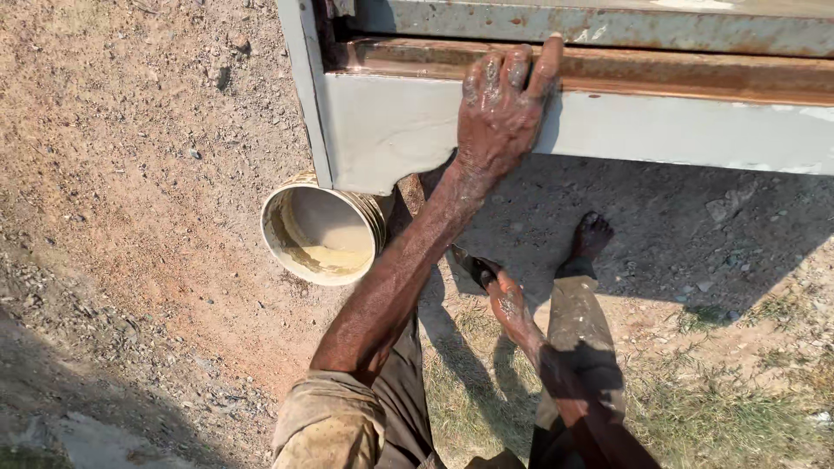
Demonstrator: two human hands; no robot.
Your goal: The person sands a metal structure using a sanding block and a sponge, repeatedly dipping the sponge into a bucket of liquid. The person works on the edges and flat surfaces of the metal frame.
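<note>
Nearest the camera, a rolled-up, mud-stained sleeve (328, 423) is seen at the lower edge, with dark trousers (578, 347) beside it. Patchy grass (704, 417) covers the ground on this side.

The right hand (506, 300) is held low, just above the ground, and is closed around a small dark tool (469, 263) (its kind cannot be told; only a short dark end projects from the fist). A bare foot (591, 239) is planted on the shaded dirt just beyond this hand.

To the left of the forearm, a white plastic bucket (321, 233) lies on its side on the dirt ground (148, 174), its mouth turned toward the camera. A yellowish residue is visible inside. The far end of the bucket is tucked under the corner of a pale metal frame (400, 130).

Farthest away, the left hand (502, 108) is stretched up and laid against the frame, palm flat on the painted face. The fingers are hooked over a rusted ledge (695, 74) above; nothing loose is held. The hand is coated in grey mud.
</note>
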